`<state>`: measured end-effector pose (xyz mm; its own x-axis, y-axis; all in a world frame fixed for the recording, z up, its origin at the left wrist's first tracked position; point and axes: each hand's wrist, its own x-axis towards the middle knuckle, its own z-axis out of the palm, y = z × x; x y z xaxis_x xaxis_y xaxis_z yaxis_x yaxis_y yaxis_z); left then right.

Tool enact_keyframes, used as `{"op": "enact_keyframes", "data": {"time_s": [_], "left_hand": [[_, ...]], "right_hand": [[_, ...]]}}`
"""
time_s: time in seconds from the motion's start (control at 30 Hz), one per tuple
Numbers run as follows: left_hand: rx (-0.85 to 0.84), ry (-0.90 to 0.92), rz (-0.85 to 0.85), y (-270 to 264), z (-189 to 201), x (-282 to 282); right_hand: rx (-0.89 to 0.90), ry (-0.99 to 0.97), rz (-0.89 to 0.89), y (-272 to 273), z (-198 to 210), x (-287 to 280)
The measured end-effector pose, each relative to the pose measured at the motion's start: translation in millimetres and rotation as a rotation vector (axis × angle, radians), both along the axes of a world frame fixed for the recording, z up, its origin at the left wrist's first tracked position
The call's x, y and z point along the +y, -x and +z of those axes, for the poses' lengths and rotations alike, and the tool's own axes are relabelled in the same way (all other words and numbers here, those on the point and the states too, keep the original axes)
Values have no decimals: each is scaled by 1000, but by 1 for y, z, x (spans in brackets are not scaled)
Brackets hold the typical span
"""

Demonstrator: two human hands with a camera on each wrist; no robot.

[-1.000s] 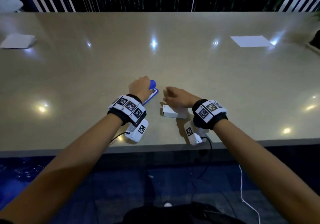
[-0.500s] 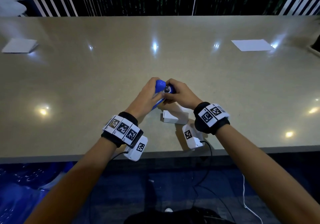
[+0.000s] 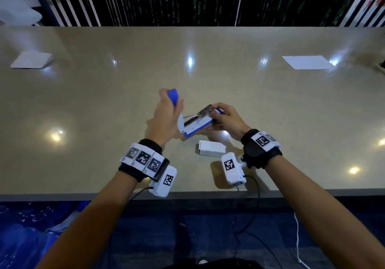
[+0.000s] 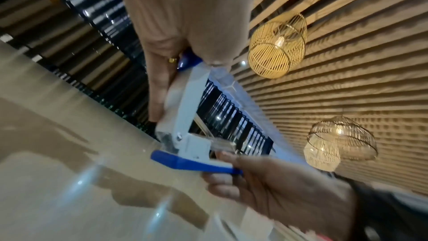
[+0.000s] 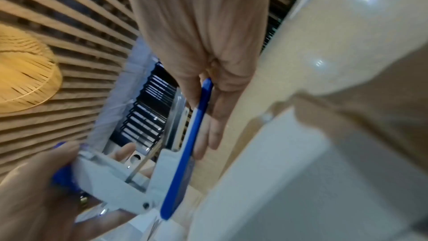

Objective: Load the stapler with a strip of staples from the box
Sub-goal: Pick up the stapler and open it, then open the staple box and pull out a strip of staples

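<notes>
A blue and white stapler (image 3: 194, 124) is held above the table, swung wide open at its hinge. My left hand (image 3: 166, 112) grips its blue-tipped top arm (image 3: 173, 96), tilted up and away. My right hand (image 3: 226, 117) grips the front end of the base, where the metal staple channel (image 3: 203, 111) lies exposed. The left wrist view shows the hinge (image 4: 179, 137) and blue base (image 4: 192, 162) close up. In the right wrist view the blue base (image 5: 188, 146) runs along my fingers. A white staple box (image 3: 211, 149) lies on the table just below the stapler, nearer to me.
The beige table (image 3: 208, 81) stretches wide, its front edge (image 3: 187, 194) near my wrists. A white sheet (image 3: 307, 62) lies far right and a folded white paper (image 3: 31, 60) far left. A dark slatted wall stands behind. Cables hang from the wrist cameras.
Both hands lifted the stapler off the table and pulled its top arm open. The left hand swung the top up and left while the right hand took the base.
</notes>
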<state>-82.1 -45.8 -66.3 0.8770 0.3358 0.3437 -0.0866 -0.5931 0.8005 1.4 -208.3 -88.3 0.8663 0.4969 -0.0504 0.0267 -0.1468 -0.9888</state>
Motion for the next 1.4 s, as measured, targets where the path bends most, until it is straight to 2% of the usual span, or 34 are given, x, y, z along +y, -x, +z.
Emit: {"op": "enact_keyframes", "data": {"time_s": [0.03, 0.1, 0.27, 0.33, 0.43, 0.57, 0.7, 0.77, 1.03, 1.2, 1.27, 1.33, 1.4], "left_hand": [[-45, 60, 23, 0, 4, 6], [-76, 62, 41, 2, 10, 11], [-46, -133, 72, 4, 10, 18], [-26, -142, 67, 9, 11, 26], [101, -121, 28, 17, 14, 37], [293, -119, -105, 24, 19, 50], [548, -85, -226, 28, 22, 61], [630, -41, -320, 33, 23, 58], [737, 127, -691, 44, 20, 30], [769, 175, -589, 49, 11, 29], [793, 220, -522, 51, 8, 33], [820, 249, -460, 50, 6, 37], [854, 235, -421, 46, 5, 42]], "right_hand": [[77, -69, -21, -1, -2, -3], [107, -120, -35, -4, -4, -2], [33, -131, -101, -10, -2, 4], [49, -152, -135, -13, -2, 2], [83, -182, -170, -20, -2, 0], [164, -268, -162, -26, -1, -2], [266, -387, -126, -31, 4, -2], [249, -334, -114, -32, 10, 0], [227, -113, -23, -20, 26, 29], [229, 12, 78, -15, 27, 44], [180, 138, 134, -15, 30, 42], [76, 346, 195, -14, 34, 36], [-67, 668, 312, -10, 37, 28]]}}
